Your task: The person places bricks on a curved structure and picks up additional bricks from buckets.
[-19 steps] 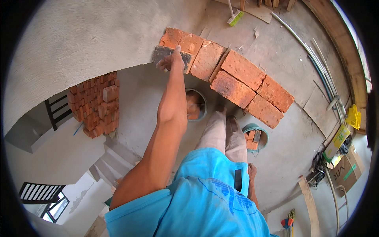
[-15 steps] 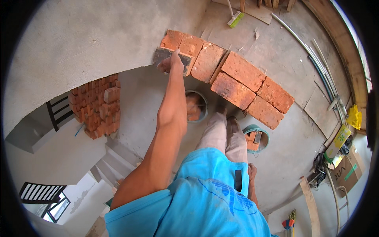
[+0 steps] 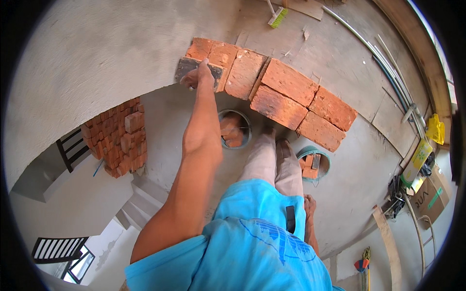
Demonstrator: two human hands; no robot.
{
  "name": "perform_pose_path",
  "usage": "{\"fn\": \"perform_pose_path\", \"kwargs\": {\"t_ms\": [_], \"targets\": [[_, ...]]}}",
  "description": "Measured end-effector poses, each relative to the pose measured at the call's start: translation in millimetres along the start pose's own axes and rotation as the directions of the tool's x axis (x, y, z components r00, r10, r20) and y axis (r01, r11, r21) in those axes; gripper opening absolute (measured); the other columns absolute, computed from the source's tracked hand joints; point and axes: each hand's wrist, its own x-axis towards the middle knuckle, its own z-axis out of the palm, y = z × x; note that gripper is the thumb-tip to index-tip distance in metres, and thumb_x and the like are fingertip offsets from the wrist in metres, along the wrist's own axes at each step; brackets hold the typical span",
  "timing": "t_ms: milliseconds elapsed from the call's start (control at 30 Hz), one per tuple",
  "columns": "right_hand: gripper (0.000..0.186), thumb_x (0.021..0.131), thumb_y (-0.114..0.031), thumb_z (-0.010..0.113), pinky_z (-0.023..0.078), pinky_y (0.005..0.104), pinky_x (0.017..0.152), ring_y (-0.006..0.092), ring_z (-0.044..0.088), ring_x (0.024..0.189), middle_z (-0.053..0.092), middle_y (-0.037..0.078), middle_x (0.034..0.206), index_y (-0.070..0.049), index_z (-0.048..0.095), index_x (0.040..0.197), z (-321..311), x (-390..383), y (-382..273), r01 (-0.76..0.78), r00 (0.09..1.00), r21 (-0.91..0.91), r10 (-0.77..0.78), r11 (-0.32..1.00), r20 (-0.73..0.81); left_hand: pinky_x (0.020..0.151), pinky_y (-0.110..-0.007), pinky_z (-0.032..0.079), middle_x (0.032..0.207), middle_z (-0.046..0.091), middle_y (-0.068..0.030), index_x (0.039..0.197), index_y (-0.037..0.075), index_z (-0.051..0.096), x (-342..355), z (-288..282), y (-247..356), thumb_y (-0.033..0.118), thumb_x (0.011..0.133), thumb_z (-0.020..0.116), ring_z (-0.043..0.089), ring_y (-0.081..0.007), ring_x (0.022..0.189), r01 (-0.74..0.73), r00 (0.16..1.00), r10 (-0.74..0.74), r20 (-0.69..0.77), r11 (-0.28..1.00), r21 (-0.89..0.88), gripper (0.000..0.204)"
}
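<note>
My left hand (image 3: 198, 76) reaches forward to the left end of a low brick stack and grips a dark-faced brick (image 3: 216, 73), which lies against the near side of the top bricks there. Part of that brick is hidden behind the hand. Orange bricks (image 3: 284, 104) continue the row to the right, two deep at that end, with a narrow upright one (image 3: 259, 77) among them. My right hand (image 3: 309, 202) hangs low at my right side, away from the bricks; its fingers are mostly hidden.
Two buckets holding brick pieces stand on the floor, one (image 3: 249, 127) below the stack and one (image 3: 327, 169) right of my legs. A brick pile (image 3: 119, 136) and stairs (image 3: 138, 203) are left. Pipes (image 3: 395, 80), a carton (image 3: 431, 201) and a green-bristled brush (image 3: 278, 17) lie around.
The whole view has shifted slightly, so the stack sits a little further left. My left hand stays on the dark-faced brick, which has not visibly moved against its neighbours.
</note>
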Motion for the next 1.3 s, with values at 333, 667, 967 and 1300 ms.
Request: {"fn": "perform_pose_path", "kwargs": {"t_ms": [333, 667, 967, 1300], "targets": [[0.028, 0.089, -0.019, 0.056, 0.053, 0.0365, 0.075, 0.0212, 0.068, 0.077, 0.072, 0.016, 0.08, 0.004, 0.071, 0.096, 28, 4, 5, 0.066, 0.998, 0.001, -0.066, 0.998, 0.02, 0.108, -0.046, 0.05, 0.144, 0.033, -0.0357, 0.153, -0.015, -0.009, 8, -2, -6, 0.039, 0.071, 0.092, 0.05, -0.0434, 0.13, -0.017, 1.0, 0.016, 0.004, 0.996, 0.084, 0.141], [0.032, 0.088, -0.023, 0.058, 0.053, 0.0382, 0.074, 0.0213, 0.068, 0.079, 0.072, 0.018, 0.082, 0.004, 0.071, 0.098, 36, -9, 0, -0.069, 0.998, -0.063, 0.07, 0.996, 0.011, 0.11, -0.047, 0.048, 0.146, 0.029, -0.0376, 0.154, -0.012, -0.01, 4, 3, -1, 0.04, 0.074, 0.09, 0.05, -0.0457, 0.13, 0.053, 0.997, -0.048, -0.054, 0.995, 0.089, 0.139], [0.033, 0.09, -0.023, 0.055, 0.053, 0.0352, 0.071, 0.0205, 0.068, 0.074, 0.071, 0.014, 0.081, 0.005, 0.07, 0.1, 21, 19, -8, 0.131, 0.991, 0.013, -0.131, 0.991, 0.01, 0.123, -0.051, 0.029, 0.156, 0.019, -0.0379, 0.154, -0.013, -0.01, 19, -15, -27, 0.043, 0.075, 0.089, 0.024, -0.0471, 0.149, -0.076, 0.985, 0.088, 0.148, 0.993, -0.086, 0.138], [0.032, 0.094, -0.016, 0.051, 0.054, 0.0288, 0.064, 0.0156, 0.065, 0.07, 0.067, 0.011, 0.085, 0.008, 0.063, 0.111, -7, 29, -86, 0.196, 0.979, 0.284, -0.174, 0.938, -0.102, 0.12, -0.051, 0.03, 0.155, 0.028, -0.0361, 0.15, -0.014, 0.024, 24, -53, -132, 0.034, 0.082, 0.081, 0.033, -0.0451, 0.145, -0.221, 0.938, 0.269, 0.218, 0.95, -0.219, 0.1]]}}
